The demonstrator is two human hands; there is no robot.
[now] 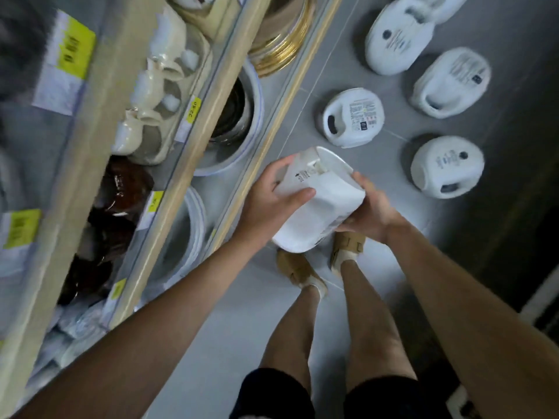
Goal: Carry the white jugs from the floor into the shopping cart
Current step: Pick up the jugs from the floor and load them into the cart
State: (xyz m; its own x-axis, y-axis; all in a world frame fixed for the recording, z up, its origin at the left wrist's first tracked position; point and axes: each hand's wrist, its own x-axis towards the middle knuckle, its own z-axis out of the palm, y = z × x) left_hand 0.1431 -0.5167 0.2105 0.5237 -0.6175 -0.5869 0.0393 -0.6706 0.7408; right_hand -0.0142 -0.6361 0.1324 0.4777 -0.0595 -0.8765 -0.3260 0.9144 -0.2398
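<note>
I hold one white jug (320,204) in the air above my feet, tilted, with its base turned up toward the camera. My left hand (272,198) grips its left side, thumb across the front. On the jug's right side my right hand (370,210) grips it from below. Several more white jugs lie upside down on the grey floor beyond: one (352,116) just ahead, one (446,166) to the right, one (450,81) farther right and one (399,37) at the top. No shopping cart is in view.
Store shelves (169,189) with yellow price tags run along the left, holding cream ceramic pitchers (157,95), bowls and plates (236,122). My feet in tan sandals (299,267) stand on the grey floor. A dark fixture (532,231) borders the right side.
</note>
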